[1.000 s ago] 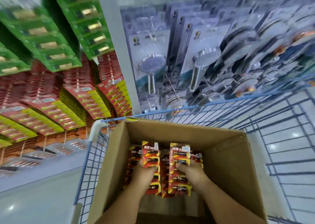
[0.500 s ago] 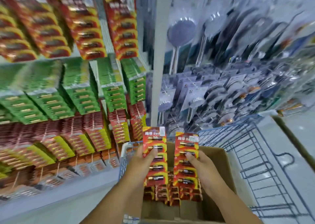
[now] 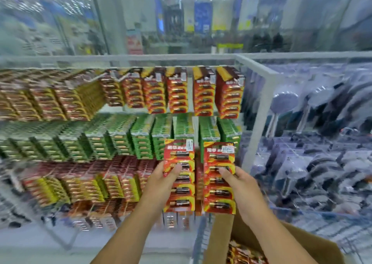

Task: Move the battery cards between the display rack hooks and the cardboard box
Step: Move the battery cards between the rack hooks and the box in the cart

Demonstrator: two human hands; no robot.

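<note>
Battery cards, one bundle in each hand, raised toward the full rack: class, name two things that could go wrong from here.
1. The left hand and right hand each pinch a stack of battery cards partway up; loose cards might slip and drop.
2. The red rows on the display rack look packed, so hooks may lack room, and threading a stack one-handed could be awkward.

Two red-and-yellow battery cards are being held by two bare hands; one brown cardboard box is being shown.
</note>
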